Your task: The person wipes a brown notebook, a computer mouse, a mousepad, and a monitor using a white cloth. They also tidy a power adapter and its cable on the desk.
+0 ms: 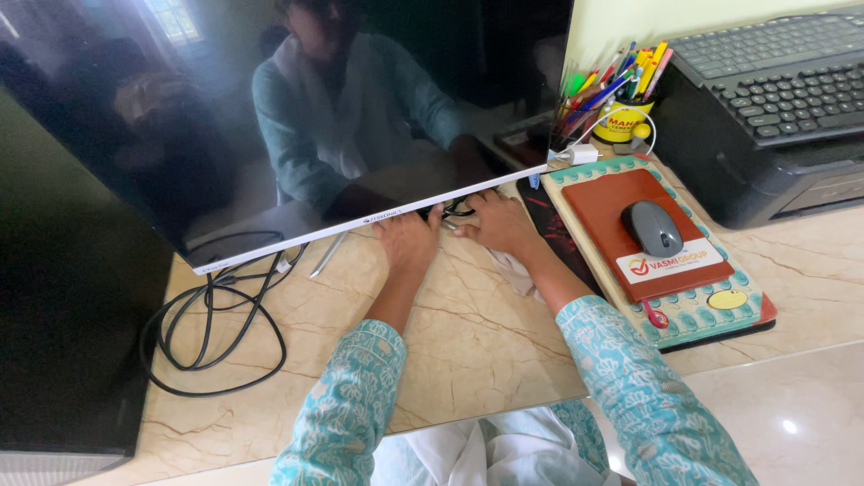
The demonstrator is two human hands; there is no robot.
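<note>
- Head view, looking down at a marble-patterned desk point(468, 333). Only one view to record.
- Left hand point(407, 241) lies flat on the desk just under the lower edge of the monitor point(270, 108); fingers reach beneath the white bezel, so whether they are spread or gripping something cannot be told.
- Right hand point(498, 223) sits just beside it, to the right; fingers loosely together and curled toward the dark cables point(457, 211) at the monitor's foot. Fingertips partly hidden, so contact with a cable is not certain.
- A pale cloth point(517, 272) lies under the right wrist, touching it.
- Monitor: screen dark, only reflections. Long axis runs from near-left to far-right across the desk; the screen faces the person and is tilted.
- Progress, as a judgement: hands are at work under the monitor's base; nothing appears lifted or moved clear. The cloth is not gripped by either hand.
- Black cable loop point(211, 333) lies on the desk to the left, well apart from the hands.
- Right of the hands: a notebook point(697, 315) carrying a grey mouse point(652, 227).
- Far right: pen holder point(621, 112), then a keyboard point(774, 72) on top of a black printer point(765, 175).
</note>
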